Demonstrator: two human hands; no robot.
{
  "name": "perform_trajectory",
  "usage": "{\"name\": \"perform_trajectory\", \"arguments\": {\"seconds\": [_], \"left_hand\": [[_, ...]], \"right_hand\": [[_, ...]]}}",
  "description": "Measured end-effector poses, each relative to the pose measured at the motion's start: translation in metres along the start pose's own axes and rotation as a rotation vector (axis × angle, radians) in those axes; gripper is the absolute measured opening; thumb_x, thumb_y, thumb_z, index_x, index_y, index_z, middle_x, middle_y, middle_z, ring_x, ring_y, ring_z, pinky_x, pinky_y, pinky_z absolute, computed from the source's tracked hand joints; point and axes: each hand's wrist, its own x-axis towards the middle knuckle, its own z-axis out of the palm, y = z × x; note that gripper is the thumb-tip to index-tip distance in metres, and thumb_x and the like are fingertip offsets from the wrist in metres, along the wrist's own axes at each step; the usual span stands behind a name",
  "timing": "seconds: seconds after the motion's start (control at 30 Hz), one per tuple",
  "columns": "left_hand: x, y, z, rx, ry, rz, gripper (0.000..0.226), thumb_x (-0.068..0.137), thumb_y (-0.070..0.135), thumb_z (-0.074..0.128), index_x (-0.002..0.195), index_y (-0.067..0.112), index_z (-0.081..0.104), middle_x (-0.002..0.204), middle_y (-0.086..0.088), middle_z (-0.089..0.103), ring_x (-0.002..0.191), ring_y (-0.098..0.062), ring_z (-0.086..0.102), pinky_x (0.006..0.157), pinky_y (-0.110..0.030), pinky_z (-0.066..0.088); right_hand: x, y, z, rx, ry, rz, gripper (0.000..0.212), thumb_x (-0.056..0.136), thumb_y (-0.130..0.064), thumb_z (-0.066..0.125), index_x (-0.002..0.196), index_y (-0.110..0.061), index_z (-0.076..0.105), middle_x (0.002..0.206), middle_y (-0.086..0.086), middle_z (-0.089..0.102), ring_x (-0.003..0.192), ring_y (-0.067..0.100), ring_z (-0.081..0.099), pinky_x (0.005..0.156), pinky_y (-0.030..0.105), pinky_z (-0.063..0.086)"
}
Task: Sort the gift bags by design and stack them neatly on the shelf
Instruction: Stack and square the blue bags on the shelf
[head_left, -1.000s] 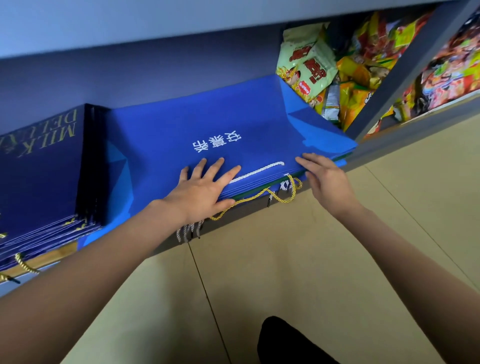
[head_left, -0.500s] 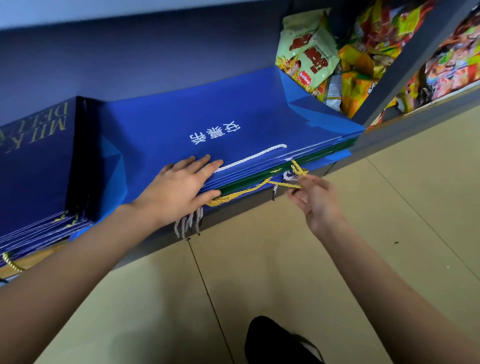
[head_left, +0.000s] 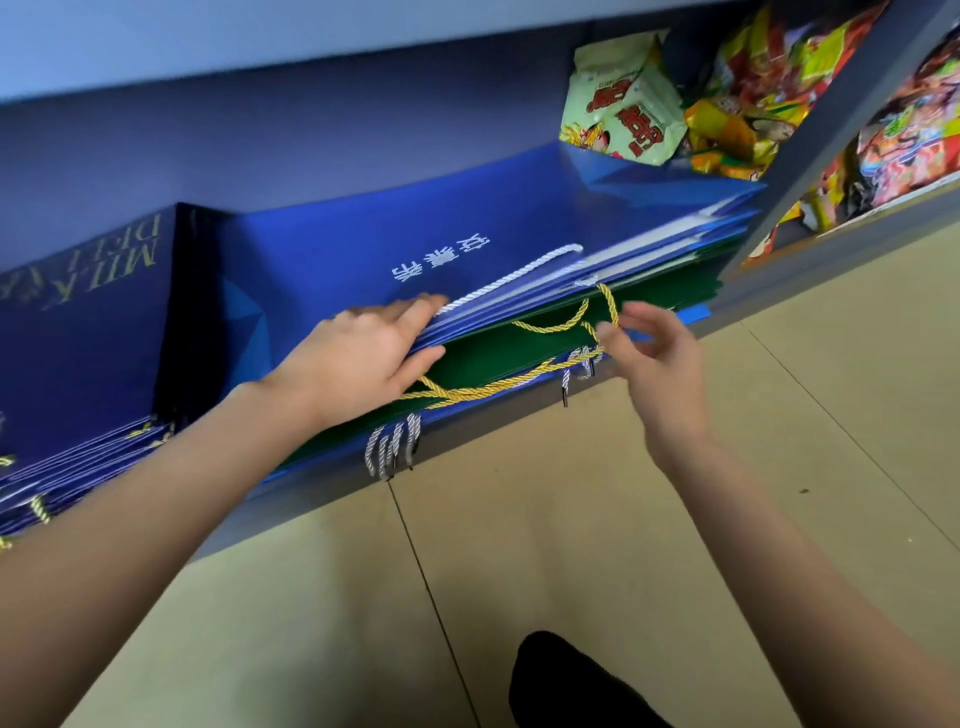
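Plainly, the green bag (head_left: 519, 348) lay flat in the blue stack (head_left: 415, 249), its long edge running leftward from the right grip (head_left: 644, 353), which pinched its gold cord (head_left: 561, 325), while the left grip (head_left: 358, 358) gripped the blue bags above, lifting them.

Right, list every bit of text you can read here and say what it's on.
"MILK" and "DELUXE", gold, upside down and partly cut off: navy bags.
Three white Chinese characters, upside down, too blurred to read reliably: blue bag.
Red characters on the green snack packet: unreadable.
Other snack packets: print too small to read.
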Motion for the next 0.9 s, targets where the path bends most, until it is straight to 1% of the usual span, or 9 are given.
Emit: {"name": "perform_trajectory", "arguments": {"seconds": [0.07, 0.1, 0.13, 0.2, 0.27, 0.4, 0.57, 0.77, 0.9], "left_hand": [[0.000, 0.000, 0.002, 0.008, -0.008, 0.010, 0.056, 0.098, 0.043, 0.031, 0.148, 0.021, 0.021, 0.141, -0.005, 0.046, 0.117, -0.033, 0.050, 0.091, -0.042, 0.043], [0.001, 0.000, 0.001, 0.007, -0.004, 0.006, 0.055, 0.098, 0.042, 0.031, 0.148, 0.020, 0.022, 0.138, -0.007, 0.048, 0.116, -0.034, 0.050, 0.090, -0.042, 0.042], [0.001, -0.001, -0.001, 0.004, 0.005, -0.005, 0.056, 0.097, 0.042, 0.032, 0.148, 0.020, 0.023, 0.135, -0.008, 0.051, 0.113, -0.035, 0.050, 0.089, -0.042, 0.042], [0.001, -0.004, -0.006, 0.003, 0.036, -0.032, 0.056, 0.097, 0.043, 0.033, 0.147, 0.020, 0.025, 0.127, -0.011, 0.055, 0.109, -0.037, 0.050, 0.087, -0.043, 0.043], [0.002, -0.007, -0.012, -0.001, 0.064, -0.046, 0.056, 0.096, 0.043, 0.033, 0.146, 0.019, 0.027, 0.122, -0.012, 0.057, 0.108, -0.038, 0.050, 0.087, -0.043, 0.042], [0.001, -0.003, -0.016, 0.014, 0.041, -0.054, 0.055, 0.097, 0.043, 0.031, 0.146, 0.019, 0.024, 0.131, -0.011, 0.054, 0.119, -0.037, 0.045, 0.099, -0.041, 0.033], [0.000, 0.001, -0.017, 0.018, 0.004, -0.024, 0.054, 0.098, 0.043, 0.030, 0.147, 0.022, 0.020, 0.139, -0.006, 0.047, 0.125, -0.028, 0.041, 0.104, -0.037, 0.025], [0.001, -0.003, 0.000, -0.003, -0.040, 0.038, 0.056, 0.098, 0.045, 0.029, 0.148, 0.023, 0.018, 0.150, 0.000, 0.032, 0.132, -0.022, 0.034, 0.108, -0.034, 0.023], [0.002, -0.004, 0.014, -0.051, -0.067, 0.054, 0.062, 0.095, 0.050, 0.034, 0.148, 0.024, 0.015, 0.154, 0.003, 0.021, 0.137, -0.019, 0.025, 0.111, -0.037, 0.022]], "right_hand": [[0.002, -0.011, 0.013, 0.125, -0.095, 0.133, 0.042, 0.085, -0.014, 0.068, 0.119, -0.019, 0.044, 0.100, -0.012, 0.056, 0.062, 0.011, 0.055, 0.060, 0.019, 0.048], [0.004, -0.015, 0.018, 0.215, -0.142, 0.202, 0.044, 0.085, -0.012, 0.068, 0.119, -0.018, 0.042, 0.099, -0.007, 0.059, 0.060, 0.010, 0.053, 0.056, 0.019, 0.045], [0.006, -0.018, 0.022, 0.314, -0.184, 0.262, 0.040, 0.085, -0.009, 0.067, 0.116, -0.016, 0.043, 0.093, -0.002, 0.063, 0.056, 0.008, 0.049, 0.051, 0.019, 0.041], [0.011, -0.021, 0.022, 0.414, -0.263, 0.316, 0.020, 0.086, -0.008, 0.064, 0.103, -0.013, 0.053, 0.074, 0.001, 0.063, 0.046, 0.005, 0.039, 0.040, 0.016, 0.030], [0.015, -0.024, 0.014, 0.374, -0.297, 0.297, 0.003, 0.089, -0.009, 0.061, 0.087, -0.011, 0.059, 0.058, -0.003, 0.054, 0.040, 0.004, 0.031, 0.034, 0.015, 0.021], [0.025, -0.037, -0.021, 0.217, -0.140, 0.224, 0.014, 0.089, -0.005, 0.058, 0.077, -0.013, 0.060, 0.048, -0.006, 0.051, 0.036, 0.004, 0.024, 0.032, 0.012, 0.015], [0.024, -0.060, -0.041, 0.130, -0.138, 0.113, 0.013, 0.087, -0.004, 0.059, 0.082, -0.016, 0.059, 0.051, -0.005, 0.051, 0.041, 0.006, 0.024, 0.036, 0.015, 0.016], [0.014, -0.063, -0.043, 0.058, -0.204, 0.102, 0.015, 0.085, -0.004, 0.063, 0.083, -0.016, 0.056, 0.050, -0.005, 0.047, 0.038, 0.006, 0.022, 0.037, 0.016, 0.015], [0.011, -0.058, -0.044, 0.115, -0.204, 0.137, 0.016, 0.085, -0.003, 0.063, 0.081, -0.017, 0.055, 0.064, 0.003, 0.049, 0.039, 0.004, 0.025, 0.037, 0.016, 0.017]]}}
